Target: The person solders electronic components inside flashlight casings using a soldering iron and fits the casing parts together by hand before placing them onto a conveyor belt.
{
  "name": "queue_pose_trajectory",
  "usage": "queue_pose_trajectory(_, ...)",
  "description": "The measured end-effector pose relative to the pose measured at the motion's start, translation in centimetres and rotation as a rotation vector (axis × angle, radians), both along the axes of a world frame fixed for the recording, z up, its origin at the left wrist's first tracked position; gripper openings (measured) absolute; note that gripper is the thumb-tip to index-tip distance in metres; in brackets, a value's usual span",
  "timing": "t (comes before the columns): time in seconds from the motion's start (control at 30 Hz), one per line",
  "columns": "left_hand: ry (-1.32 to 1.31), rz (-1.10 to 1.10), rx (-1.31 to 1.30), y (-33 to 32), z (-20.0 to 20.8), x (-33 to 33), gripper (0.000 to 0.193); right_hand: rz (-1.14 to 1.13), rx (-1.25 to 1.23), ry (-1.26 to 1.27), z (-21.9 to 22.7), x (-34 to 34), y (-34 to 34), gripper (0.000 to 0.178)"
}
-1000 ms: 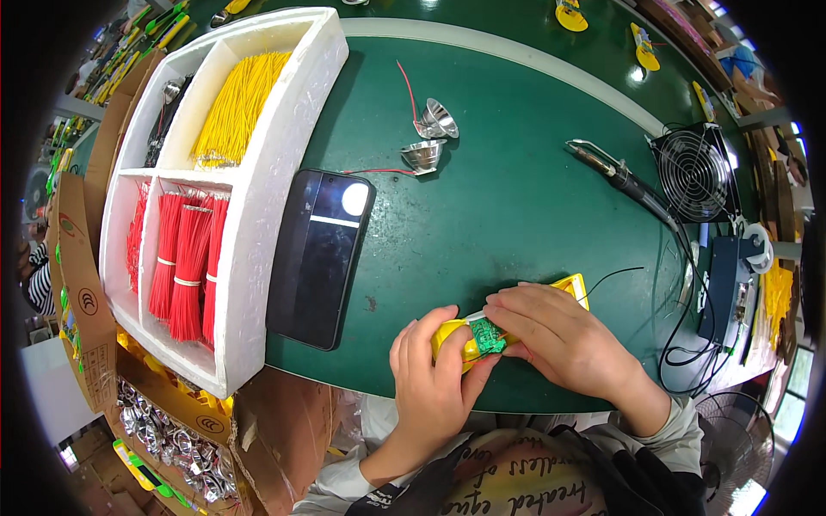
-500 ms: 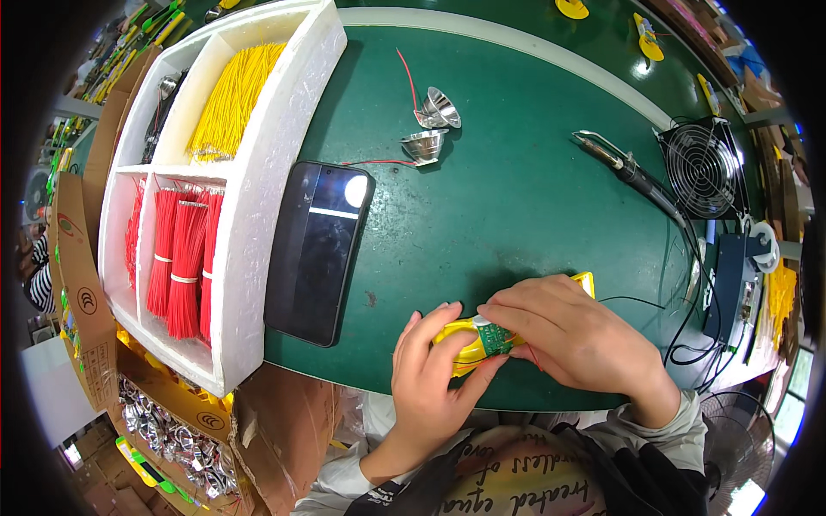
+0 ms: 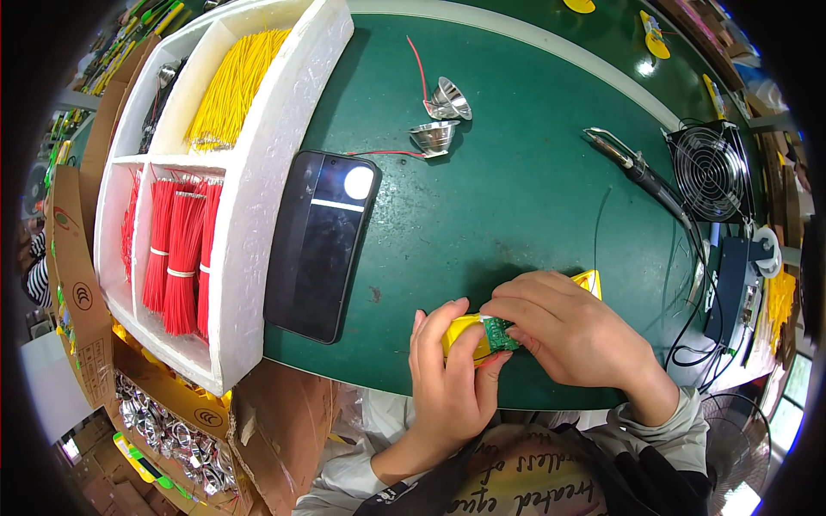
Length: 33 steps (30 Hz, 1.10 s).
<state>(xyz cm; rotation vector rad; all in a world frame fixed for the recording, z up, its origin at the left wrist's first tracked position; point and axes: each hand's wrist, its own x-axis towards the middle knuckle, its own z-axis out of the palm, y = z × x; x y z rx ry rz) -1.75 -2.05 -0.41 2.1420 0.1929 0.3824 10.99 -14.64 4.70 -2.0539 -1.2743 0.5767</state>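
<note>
Near the front edge of the bench, my left hand (image 3: 456,365) is closed around one end of a yellow plastic housing (image 3: 457,328). A small green circuit board (image 3: 499,334) lies at the housing, between my two hands. My right hand (image 3: 578,334) arches over the housing's other end, its thumb and fingers closed at the board's right edge. A bit of red wire shows by my left thumb. From beyond my right hand a thin dark wire (image 3: 596,230) rises in a curve. My right hand hides most of the housing's middle.
To the left, a white foam tray (image 3: 258,172) holds yellow wires (image 3: 237,90) and red wire bundles (image 3: 183,258). Beside it lies a black phone (image 3: 317,249). Two metal reflector cups (image 3: 434,138) sit further back. A soldering iron (image 3: 632,168) and a fan (image 3: 710,172) stand at right.
My left thumb and fingers have shifted a little on the housing. The red wire end has gone from beside my right thumb. The dark wire swung from pointing right to pointing away from me.
</note>
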Motion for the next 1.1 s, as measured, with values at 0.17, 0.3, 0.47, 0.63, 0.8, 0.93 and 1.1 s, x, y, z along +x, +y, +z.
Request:
queue_pose_trajectory(0.17, 0.015, 0.017, -0.006, -0.1, 0.1, 0.4, 0.035, -0.018, 0.002, -0.077, -0.2, -0.3, -0.1, 0.043)
queue_pose_trajectory(0.3, 0.030, 0.023, 0.024, -0.3, 0.1, 0.3, 0.036, 0.002, -0.034, -0.039, 0.9, -0.1, -0.1, 0.047)
queue_pose_trajectory(0.47, 0.037, -0.002, 0.007, 0.0, 0.2, 0.1, 0.037, 0.026, -0.006, -0.041, 0.3, 0.3, -1.0, 0.047)
queue_pose_trajectory(0.63, 0.040, -0.020, 0.014, 0.2, 0.0, 0.0, 0.038, -0.016, 0.019, 0.044, 0.2, 0.5, -1.4, 0.047)
queue_pose_trajectory(0.8, 0.038, -0.024, 0.010, 0.0, 0.0, -0.1, 0.036, -0.022, -0.004, 0.024, 0.4, 0.0, -1.5, 0.047)
queue_pose_trajectory(0.93, 0.033, -0.011, -0.015, -0.1, 0.1, -0.1, 0.034, -0.025, -0.011, -0.030, 0.6, -0.3, -1.5, 0.048)
queue_pose_trajectory(1.1, 0.025, -0.024, 0.031, -0.2, 0.1, 0.0, 0.035, -0.022, 0.007, -0.063, 0.2, -0.1, -1.7, 0.050)
